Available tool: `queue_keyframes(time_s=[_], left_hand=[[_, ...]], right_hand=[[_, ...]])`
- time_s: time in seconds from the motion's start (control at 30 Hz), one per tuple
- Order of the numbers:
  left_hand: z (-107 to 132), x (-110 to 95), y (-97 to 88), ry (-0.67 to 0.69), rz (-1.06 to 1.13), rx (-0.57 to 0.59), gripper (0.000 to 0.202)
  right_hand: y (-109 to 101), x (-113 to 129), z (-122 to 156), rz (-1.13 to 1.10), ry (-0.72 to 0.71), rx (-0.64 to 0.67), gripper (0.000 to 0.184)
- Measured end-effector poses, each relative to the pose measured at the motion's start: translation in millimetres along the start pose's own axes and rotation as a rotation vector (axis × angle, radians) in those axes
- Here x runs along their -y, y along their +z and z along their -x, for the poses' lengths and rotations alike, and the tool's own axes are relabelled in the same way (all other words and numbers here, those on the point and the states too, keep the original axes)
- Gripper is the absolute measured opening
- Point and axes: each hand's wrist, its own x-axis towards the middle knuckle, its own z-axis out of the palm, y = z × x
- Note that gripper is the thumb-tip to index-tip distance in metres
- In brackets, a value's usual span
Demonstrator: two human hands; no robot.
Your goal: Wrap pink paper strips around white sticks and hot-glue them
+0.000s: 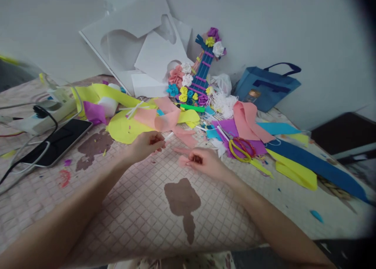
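Note:
Over the middle of the table, my left hand [148,145] is closed in a pinch on a short, thin white stick [169,136] that points up to the right. My right hand [207,164] pinches a small piece of pink paper [183,160] between thumb and fingers. The hands are a short way apart. Just beyond them lie crumpled pink paper strips [167,116] and a round-ended yellow paper piece [126,128]. Yellow-handled scissors [242,153] rest on purple paper [226,133] to the right of my right hand.
A guitar shape decorated with paper flowers [202,77] leans at the back beside cut white boards [158,53]. A blue bag [266,88] stands at right. On the left are a phone [60,141] and a power strip [48,114] with cables.

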Motion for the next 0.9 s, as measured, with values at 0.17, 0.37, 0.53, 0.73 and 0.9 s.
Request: queue_keyframes(time_s=[0.17,0.37,0.53,0.73,0.9], left_hand=[[5,-9,5.3,0.045,-0.007,0.073,0.015],[15,-21,12.6,0.063,-0.058,0.167,0.016],[18,-27,17.3,0.168,-0.133,0.259,0.015],[25,-30,23.0,0.269,-0.278,0.515,0.013],[27,-27,32.7,0.339,-0.476,0.454,0.014]], right_hand=[[4,2,1,0.040,-0.104,0.197,0.013],[7,0,1,0.049,-0.092,0.154,0.012],[16,-2,2,0.156,-0.072,0.149,0.007],[11,-6,0,0.106,-0.123,0.190,0.011],[5,-10,5,0.039,-0.118,0.233,0.031]])
